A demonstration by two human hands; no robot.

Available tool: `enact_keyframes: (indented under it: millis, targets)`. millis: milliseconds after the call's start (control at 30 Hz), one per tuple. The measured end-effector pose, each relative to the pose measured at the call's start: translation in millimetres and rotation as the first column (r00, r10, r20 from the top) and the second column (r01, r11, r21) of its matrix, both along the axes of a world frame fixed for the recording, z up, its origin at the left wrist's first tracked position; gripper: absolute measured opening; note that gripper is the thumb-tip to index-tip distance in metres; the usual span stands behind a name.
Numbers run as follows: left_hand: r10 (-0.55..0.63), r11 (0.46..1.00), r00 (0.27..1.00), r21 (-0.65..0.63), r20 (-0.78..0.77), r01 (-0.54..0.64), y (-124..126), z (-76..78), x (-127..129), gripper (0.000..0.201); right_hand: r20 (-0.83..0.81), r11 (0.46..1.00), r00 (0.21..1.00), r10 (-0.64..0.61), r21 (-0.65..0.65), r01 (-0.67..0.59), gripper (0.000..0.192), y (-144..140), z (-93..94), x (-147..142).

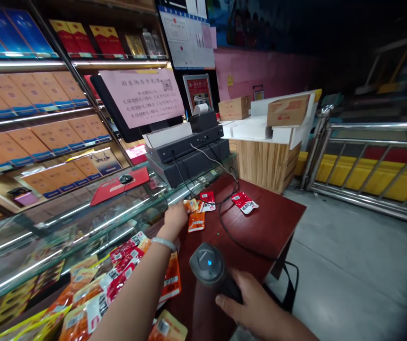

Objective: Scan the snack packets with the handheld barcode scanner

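Now I am reaching my left hand [175, 215] toward twelve o'clock, its fingers pinching a small orange packet [190, 205] that lies on the red table [267, 227]. A second orange packet [196, 221] is sitting just beside it, and red packets [245, 202] are lying toward one o'clock. My right hand [256, 308], at five o'clock, is closing around the handle of a black scanner [208, 265], whose blue light is glowing. The packet looks light, soft and slick, likely to crinkle, so I judge it is best pinched at a flat sealed edge. The table is smooth and dark red, with a black cable [232, 237] crossing it. A glass counter [83, 222] is running along at nine o'clock, a till [189, 151] standing at twelve, shelves of cartons [29, 94] behind.
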State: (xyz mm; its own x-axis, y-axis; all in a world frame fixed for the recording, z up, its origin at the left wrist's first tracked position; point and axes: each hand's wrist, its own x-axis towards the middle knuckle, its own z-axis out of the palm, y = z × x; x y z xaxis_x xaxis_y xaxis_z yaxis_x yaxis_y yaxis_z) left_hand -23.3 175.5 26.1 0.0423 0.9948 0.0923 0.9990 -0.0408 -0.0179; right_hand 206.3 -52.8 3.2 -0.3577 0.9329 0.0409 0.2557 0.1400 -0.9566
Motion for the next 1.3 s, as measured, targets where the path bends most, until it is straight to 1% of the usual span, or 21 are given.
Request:
enact_keyframes:
  millis: [67,133,200,300,400,500,567,633,700,767,867,967,1067,1167,1300]
  targets:
    - [0.037,0.998,0.999,-0.053,-0.017,-0.038,13.9,-2.8,-3.0,0.044,0.001,1.0,1.0,0.02,0.008,-0.02,0.035,2.5,-1.9,1.8]
    - [0.049,0.994,0.998,-0.096,-0.043,-0.053,20.6,-4.5,-8.6,0.042,-0.001,0.999,0.999,0.033,0.013,-0.033,0.038,4.2,-2.9,3.9]
    - [0.051,0.992,0.996,-0.115,-0.071,-0.059,19.9,-5.4,-14.5,0.043,-0.009,0.999,0.999,0.032,-0.004,-0.032,0.037,4.8,-3.5,6.1]
    - [0.066,0.99,0.992,-0.118,-0.107,-0.078,8.4,-6.5,-21.5,0.055,-0.013,1.0,1.0,0.012,-0.028,-0.013,0.038,3.7,-5.5,8.7]
    - [0.088,0.988,0.99,-0.119,-0.111,-0.101,-11.3,-8.8,-24.2,0.061,-0.001,1.0,1.0,-0.017,-0.004,0.017,0.041,1.4,-9.9,10.3]
    - [0.076,0.989,0.995,-0.123,-0.061,-0.083,-37.5,-10.5,-21.2,0.056,0.0,0.999,0.999,-0.036,0.013,0.036,0.037,-1.0,-13.5,11.0]
    - [0.073,0.99,0.997,-0.123,0.01,-0.071,-58.0,-9.5,-17.1,0.052,-0.017,0.999,0.999,-0.043,0.014,0.044,0.033,-2.8,-13.1,10.9]
    - [0.096,0.989,0.987,-0.12,0.125,-0.081,-80.0,-7.1,-13.4,0.047,-0.051,0.998,0.997,-0.051,0.024,0.052,0.032,-4.9,-9.9,10.0]
    - [0.134,0.988,0.957,-0.107,0.255,-0.11,-101.9,-4.8,-11.4,0.041,-0.094,0.997,0.994,-0.058,0.04,0.062,0.031,-7.4,-4.3,7.9]
    - [0.144,0.989,0.918,-0.076,0.369,-0.125,-122.9,-4.3,-11.4,0.035,-0.127,0.997,0.99,-0.059,0.049,0.066,0.029,-10.3,2.2,4.1]
    - [0.12,0.991,0.846,-0.013,0.52,-0.132,-151.2,-7.4,-13.8,0.027,-0.148,0.998,0.988,-0.036,0.035,0.042,0.028,-14.6,10.9,-4.1]
    - [0.075,0.992,0.77,0.03,0.633,-0.122,-174.5,-11.3,-17.6,0.028,-0.147,1.0,0.989,-0.024,-0.001,0.024,0.029,-17.9,16.9,-13.1]
    - [0.059,0.992,0.733,0.046,0.678,-0.122,-192.6,-9.9,-21.5,0.031,-0.158,1.0,0.987,-0.018,0.004,0.018,0.029,-20.4,20.3,-20.8]
    - [0.074,0.991,0.734,0.033,0.675,-0.131,-206.3,-2.3,-22.4,0.033,-0.211,1.0,0.977,0.013,0.02,-0.009,0.028,-23.0,21.0,-27.0]
    - [0.094,0.992,0.729,-0.004,0.678,-0.124,-217.3,6.8,-23.6,0.033,-0.26,0.998,0.964,0.061,-0.01,-0.066,0.031,-24.5,20.2,-33.3]
